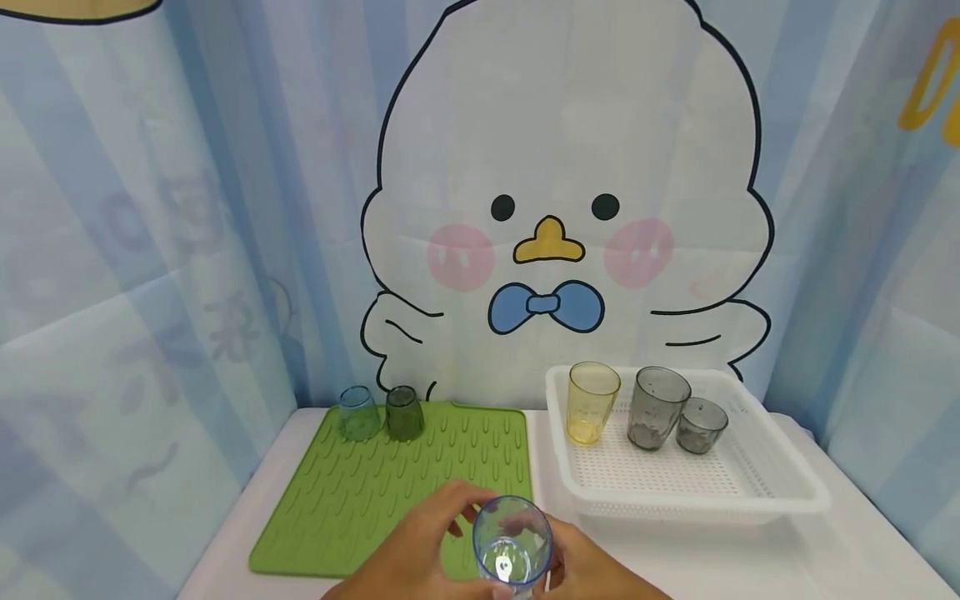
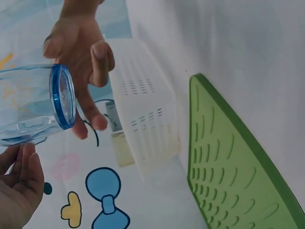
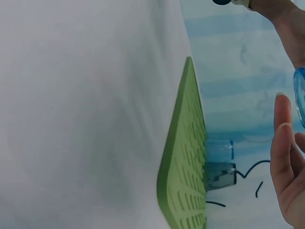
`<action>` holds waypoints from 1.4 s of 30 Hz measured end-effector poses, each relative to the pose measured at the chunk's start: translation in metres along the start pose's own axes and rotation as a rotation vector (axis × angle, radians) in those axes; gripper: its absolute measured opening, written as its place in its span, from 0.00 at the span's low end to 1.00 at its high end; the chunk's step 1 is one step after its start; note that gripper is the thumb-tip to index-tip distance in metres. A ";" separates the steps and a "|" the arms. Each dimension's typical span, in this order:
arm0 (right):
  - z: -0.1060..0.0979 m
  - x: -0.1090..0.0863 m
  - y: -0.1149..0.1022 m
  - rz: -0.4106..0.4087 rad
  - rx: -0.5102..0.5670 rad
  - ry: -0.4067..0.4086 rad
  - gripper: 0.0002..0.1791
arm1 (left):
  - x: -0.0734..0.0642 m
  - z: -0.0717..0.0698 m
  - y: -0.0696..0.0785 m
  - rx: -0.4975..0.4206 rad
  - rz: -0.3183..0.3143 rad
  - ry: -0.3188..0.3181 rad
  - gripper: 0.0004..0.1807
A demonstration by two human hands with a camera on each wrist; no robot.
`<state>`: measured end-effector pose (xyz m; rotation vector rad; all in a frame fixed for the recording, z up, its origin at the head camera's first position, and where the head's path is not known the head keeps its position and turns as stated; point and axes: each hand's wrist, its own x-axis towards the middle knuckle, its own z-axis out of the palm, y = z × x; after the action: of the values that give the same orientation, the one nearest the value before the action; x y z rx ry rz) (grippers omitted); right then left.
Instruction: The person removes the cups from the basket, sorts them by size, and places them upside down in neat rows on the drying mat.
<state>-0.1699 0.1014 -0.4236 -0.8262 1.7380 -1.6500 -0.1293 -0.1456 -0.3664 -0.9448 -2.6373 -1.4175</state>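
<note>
A clear blue-tinted glass (image 1: 512,542) is held by my left hand (image 1: 427,546), low in front of me in the head view. In the left wrist view the glass (image 2: 35,102) appears sideways, and left fingertips (image 2: 28,160) meet its side. My right hand (image 1: 585,558) is close by on the glass's right. Its fingers look spread and loosely bent in the left wrist view, where the right hand (image 2: 81,57) is partly behind the glass. Only the glass's edge (image 3: 300,90) enters the right wrist view, beside the right hand (image 3: 288,167).
On the green drying mat (image 1: 390,508) stand a small blue glass (image 1: 359,417) and a dark green glass (image 1: 405,415). A white basket (image 1: 780,492) at right holds a yellow glass (image 1: 592,404), a tall grey glass (image 1: 656,408) and a short grey glass (image 1: 701,427). Printed curtains enclose the table.
</note>
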 end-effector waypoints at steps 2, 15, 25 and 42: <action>0.004 0.003 0.005 -0.002 0.066 -0.014 0.35 | 0.000 0.001 0.000 -0.001 0.004 0.003 0.35; 0.010 0.007 0.018 -0.057 0.129 0.017 0.26 | 0.000 0.003 -0.006 -0.037 -0.031 0.003 0.36; -0.009 -0.006 0.023 -0.115 0.211 -0.013 0.32 | -0.006 0.001 -0.018 -0.067 -0.081 -0.024 0.38; -0.017 -0.011 0.016 -0.172 0.201 0.019 0.33 | -0.006 0.002 -0.035 -0.082 -0.166 -0.086 0.40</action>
<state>-0.1771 0.1209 -0.4384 -0.8860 1.5179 -1.9150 -0.1418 -0.1620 -0.3959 -0.8281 -2.7984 -1.5648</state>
